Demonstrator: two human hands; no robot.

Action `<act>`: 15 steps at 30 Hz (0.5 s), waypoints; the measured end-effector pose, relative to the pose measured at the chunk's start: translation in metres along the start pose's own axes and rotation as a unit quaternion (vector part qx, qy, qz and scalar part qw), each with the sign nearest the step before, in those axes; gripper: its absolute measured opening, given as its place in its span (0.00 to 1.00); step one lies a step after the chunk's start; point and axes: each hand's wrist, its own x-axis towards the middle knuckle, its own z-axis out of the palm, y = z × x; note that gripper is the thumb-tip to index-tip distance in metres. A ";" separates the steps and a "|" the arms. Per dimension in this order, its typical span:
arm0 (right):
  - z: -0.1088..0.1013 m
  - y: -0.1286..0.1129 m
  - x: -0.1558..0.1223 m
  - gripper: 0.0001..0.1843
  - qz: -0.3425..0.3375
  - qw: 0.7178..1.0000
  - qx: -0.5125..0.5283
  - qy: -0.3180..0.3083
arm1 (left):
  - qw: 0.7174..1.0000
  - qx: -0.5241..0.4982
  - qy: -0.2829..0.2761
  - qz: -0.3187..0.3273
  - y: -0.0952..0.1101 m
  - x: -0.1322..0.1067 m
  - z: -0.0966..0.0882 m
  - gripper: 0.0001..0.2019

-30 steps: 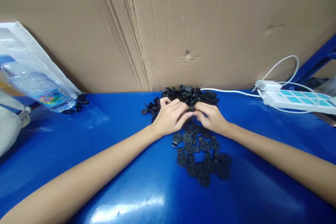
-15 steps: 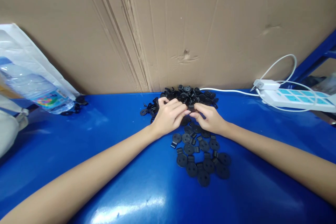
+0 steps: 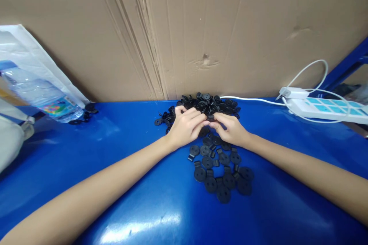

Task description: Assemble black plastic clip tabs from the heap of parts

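Observation:
My left hand [image 3: 185,127] and my right hand [image 3: 230,128] meet fingertip to fingertip over a heap of small black plastic parts [image 3: 205,104] at the back of the blue table [image 3: 120,183]. Both hands have their fingers curled in a pinch on one small black part [image 3: 211,118] held between them. Just in front of my hands lies a flatter group of round black discs with tabs [image 3: 222,172], spread on the table between my wrists.
A cardboard sheet [image 3: 201,26] stands as a wall behind the heap. At the left lie a plastic water bottle [image 3: 43,97] and white bags [image 3: 11,138], with a few black parts [image 3: 86,113] beside them. A white power strip [image 3: 327,109] with cables sits at the right.

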 end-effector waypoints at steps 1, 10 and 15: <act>0.000 0.000 0.000 0.11 -0.002 1.000 0.003 0.000 | 1.000 -0.002 0.001 -0.003 0.000 0.000 0.000 0.15; -0.003 0.002 0.001 0.12 -0.016 1.000 0.020 0.009 | 1.000 -0.024 -0.006 0.004 0.003 0.001 -0.002 0.16; 0.000 0.002 -0.001 0.11 -0.003 1.000 0.012 -0.009 | 1.000 -0.002 0.005 0.016 0.000 0.000 -0.001 0.16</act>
